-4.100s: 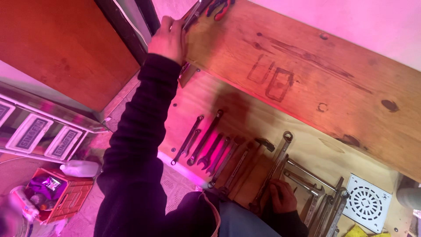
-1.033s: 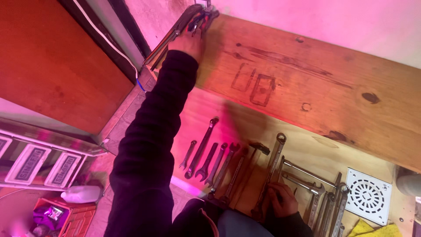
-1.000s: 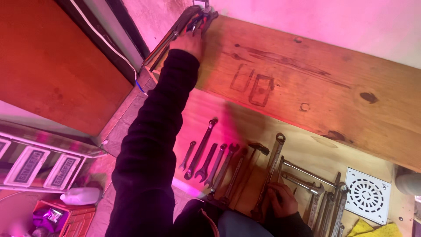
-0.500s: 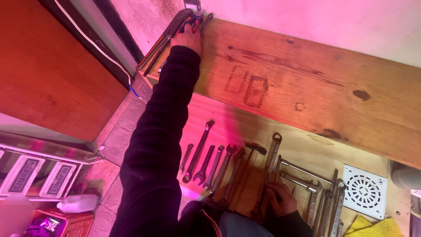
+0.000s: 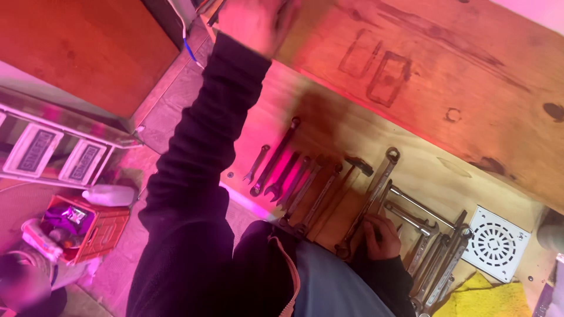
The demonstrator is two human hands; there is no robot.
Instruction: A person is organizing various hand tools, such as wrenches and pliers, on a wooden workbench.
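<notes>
My left hand (image 5: pixel 254 22) is stretched far out to the top edge of the wooden board (image 5: pixel 446 70), beside some metal tools (image 5: pixel 209 6) that are cut off by the frame. It is blurred, so its grip is unclear. My right hand (image 5: pixel 382 236) lies close to my body on the lower plywood shelf (image 5: pixel 423 170). Its fingers are curled onto a long wrench (image 5: pixel 369 202). A row of several wrenches (image 5: pixel 294 179) lies to its left, with a hammer (image 5: pixel 346 185) among them.
More wrenches (image 5: pixel 437 258) lie right of my right hand, next to a white round-holed drain grate (image 5: pixel 494 242) and a yellow cloth (image 5: pixel 482 296). On the floor at left are a red crate (image 5: pixel 88 226), a white bottle (image 5: pixel 108 195) and a ladder (image 5: pixel 53 152).
The view has dropped and pulled closer. My left hand now sits at the frame's top edge, blurred. My right hand has stayed on the wrenches.
</notes>
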